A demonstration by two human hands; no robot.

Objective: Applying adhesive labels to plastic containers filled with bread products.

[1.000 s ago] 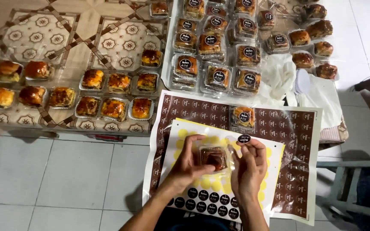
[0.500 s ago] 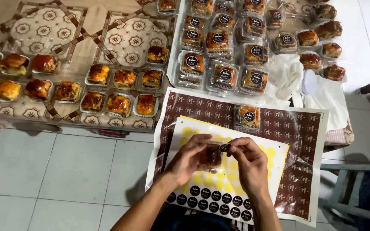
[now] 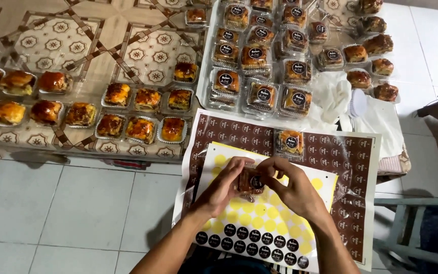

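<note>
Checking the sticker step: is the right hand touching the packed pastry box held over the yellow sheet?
Touching. The head view shows the right hand fingers pressed on the pastry box.

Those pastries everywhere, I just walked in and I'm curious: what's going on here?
A person holds one small packaged pastry in both hands, the left hand gripping its side and the right hand pressing a dark round sticker on top. Beneath lies a yellow sticker sheet with two rows left. One stickered pastry sits just beyond, more stickered packs behind it, and unlabelled trays to the left.
</note>
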